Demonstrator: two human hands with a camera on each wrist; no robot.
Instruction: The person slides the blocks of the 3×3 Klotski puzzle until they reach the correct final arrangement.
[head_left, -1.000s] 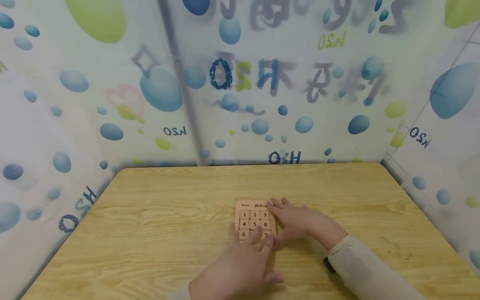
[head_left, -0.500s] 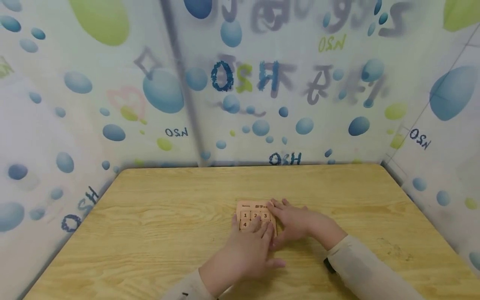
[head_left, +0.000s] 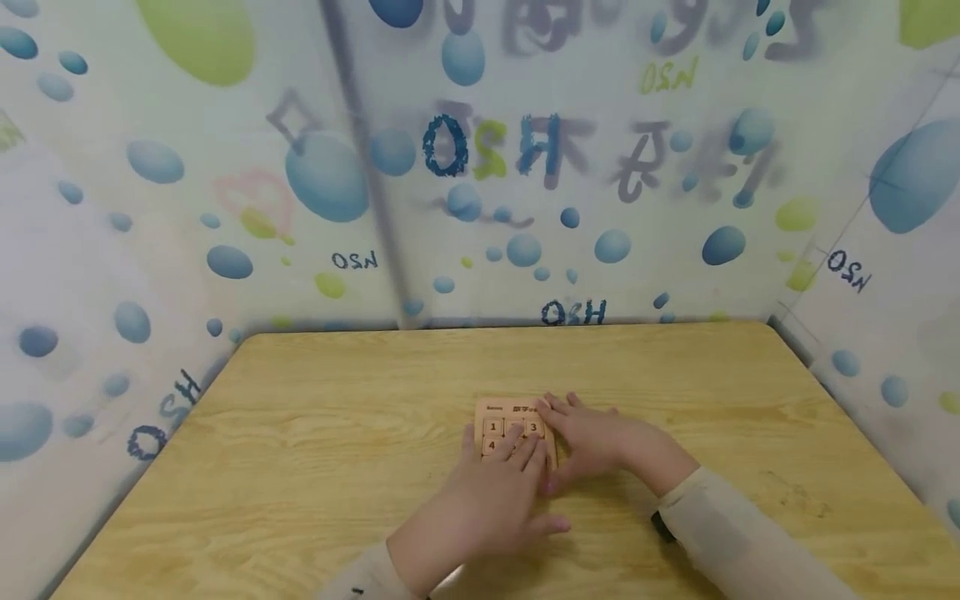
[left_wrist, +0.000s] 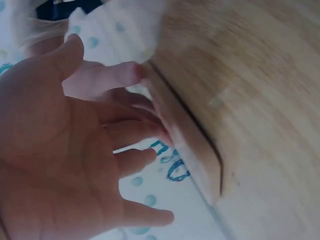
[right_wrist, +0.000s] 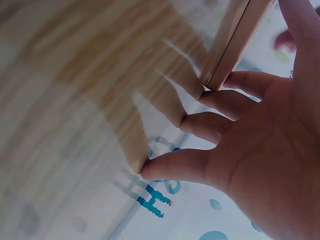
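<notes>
- Number board (head_left: 504, 407): looks like pale wood, matt, with a smooth side edge.
- Tabletop (head_left: 337, 433): wood-grained, smooth, glossy enough to mirror the wall (head_left: 637, 200) in the wrist views.
- Wall: smooth printed covering, paper or plastic unclear.
- Sleeves (head_left: 742, 533): matt, soft-looking cloth.

l hand (head_left: 491, 502) hides lower pt of num board (head_left: 498, 416); tile nos. there can't be read. r hand (head_left: 603, 442) covers its top r corner, incl. end of hdr print, too small to read. sleeves (head_left: 750, 537) cut off at btm. dark obj (head_left: 663, 527) partly hidden, unclear.
</notes>
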